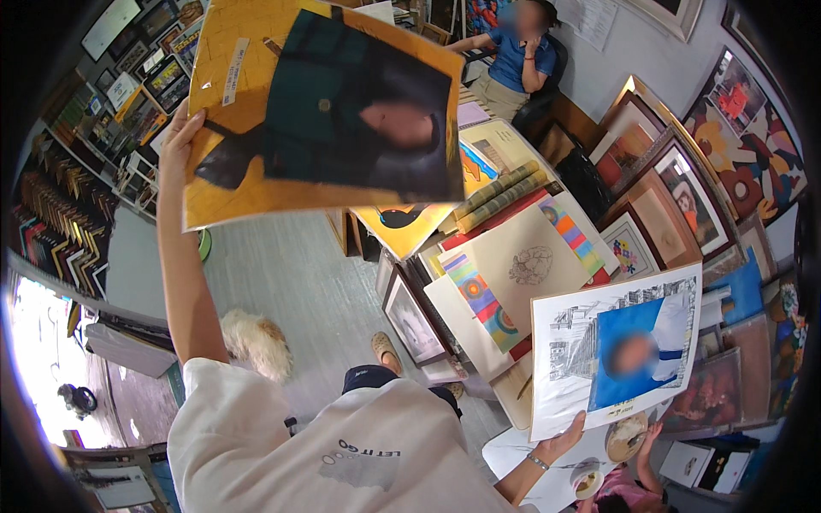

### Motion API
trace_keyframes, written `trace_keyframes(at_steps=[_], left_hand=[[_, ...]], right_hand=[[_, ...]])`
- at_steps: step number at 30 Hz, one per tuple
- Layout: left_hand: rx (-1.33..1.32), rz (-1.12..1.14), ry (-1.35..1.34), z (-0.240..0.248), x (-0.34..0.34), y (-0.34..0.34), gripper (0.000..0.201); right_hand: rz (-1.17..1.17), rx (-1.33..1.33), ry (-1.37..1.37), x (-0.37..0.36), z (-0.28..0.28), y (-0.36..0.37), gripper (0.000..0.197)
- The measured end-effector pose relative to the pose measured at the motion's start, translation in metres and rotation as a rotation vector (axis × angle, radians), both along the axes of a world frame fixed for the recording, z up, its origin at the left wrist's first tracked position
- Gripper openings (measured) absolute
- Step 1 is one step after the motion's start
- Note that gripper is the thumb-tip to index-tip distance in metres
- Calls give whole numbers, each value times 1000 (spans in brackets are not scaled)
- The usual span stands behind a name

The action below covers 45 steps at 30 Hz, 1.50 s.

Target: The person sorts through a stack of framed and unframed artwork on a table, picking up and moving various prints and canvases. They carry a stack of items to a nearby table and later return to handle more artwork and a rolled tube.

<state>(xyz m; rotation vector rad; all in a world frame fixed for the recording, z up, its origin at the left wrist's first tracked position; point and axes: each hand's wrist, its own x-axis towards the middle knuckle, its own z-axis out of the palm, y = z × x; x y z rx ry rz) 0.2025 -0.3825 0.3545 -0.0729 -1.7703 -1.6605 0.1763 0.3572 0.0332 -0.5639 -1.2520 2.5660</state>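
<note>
My left hand (181,135) is raised, its fingers closed on the left edge of a large portrait print (231,154), yellow with a dark figure, in a shiny clear sleeve. The print is held tilted above the floor and the stacked artworks. Lower right, my right hand (560,439) pinches the bottom edge of a white-bordered picture (564,376). That picture has a blue portrait panel over black-and-white line drawing. Between the two, a cream sheet with a fine line drawing (532,267) and bright patterned strips lies on a stack of artworks.
Rolled tubes (505,195) rest on the stack. Framed pictures (697,184) lean along the right wall. A person in blue (513,60) sits at the back; another person in pink (633,492) is by a white table (534,492) with bowls. A fluffy dog (256,342) is on the floor.
</note>
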Motion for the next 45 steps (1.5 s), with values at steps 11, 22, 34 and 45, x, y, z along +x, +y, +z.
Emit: trace_keyframes(at_steps=[11,22,34,45], left_hand=[[580,238,32,-227,-158,94,44],[616,393,-419,-452,-178,88,44],[-680,126,-496,-398,-214,301,41],[-1105,238,-1029,-406,-290,377,95]], right_hand=[[-100,35,-110,17,20,-30,55],[-199,73,-185,67,29,-41,56],[-189,132,-299,64,-31,44,69],[-68,264,-377,72,-39,77,81]])
